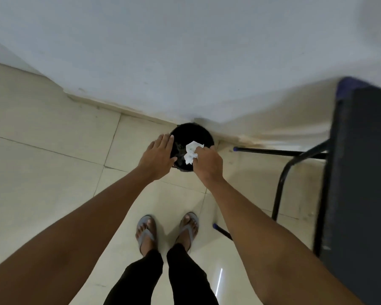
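A round black waste bin [195, 130] stands on the floor against the wall, straight ahead of me. My right hand [207, 164] holds a crumpled white tissue [191, 152] over the bin's opening, the paper sticking out past the fingers. My left hand [158, 155] hovers flat over the bin's left rim, fingers straight and together, holding nothing. Some dark scraps lie inside the bin, hard to make out.
A black table [361, 164] with thin black metal legs [279, 190] stands close on the right. A pale wall [185, 51] rises just behind the bin. Cream floor tiles [53, 150] spread to the left. My feet in grey flip-flops [167, 230] stand below the bin.
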